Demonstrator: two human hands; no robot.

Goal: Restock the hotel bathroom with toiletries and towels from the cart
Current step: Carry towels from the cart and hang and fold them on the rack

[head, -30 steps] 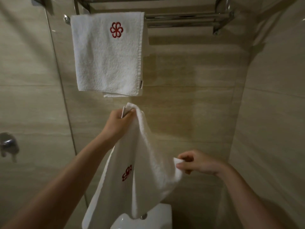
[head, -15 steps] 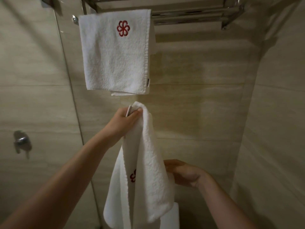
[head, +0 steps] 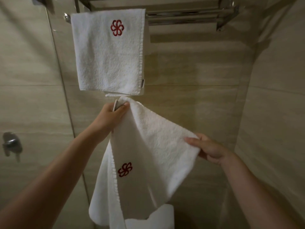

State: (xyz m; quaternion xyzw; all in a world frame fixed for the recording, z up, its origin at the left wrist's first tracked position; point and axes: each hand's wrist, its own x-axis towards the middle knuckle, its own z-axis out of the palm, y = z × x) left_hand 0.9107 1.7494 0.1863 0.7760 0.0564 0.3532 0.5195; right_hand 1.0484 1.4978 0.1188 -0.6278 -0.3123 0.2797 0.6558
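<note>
Glass [head: 29, 80]: one pane, at the left.
Held towel [head: 148, 146]: one, white, one red flower mark; spread between both hands, just below the hung towel, lower part hanging down.
Hung towel [head: 107, 60]: one, white, one red mark; folded over the rack.
Rack [head: 189, 14]: one, chrome, on the wall.
Left hand [head: 112, 116]: grip pinches the held towel's top corner.
Right hand [head: 209, 149]: grip holds its right edge, thumb on top.
Valve [head: 11, 143]: one, behind the glass.
</note>
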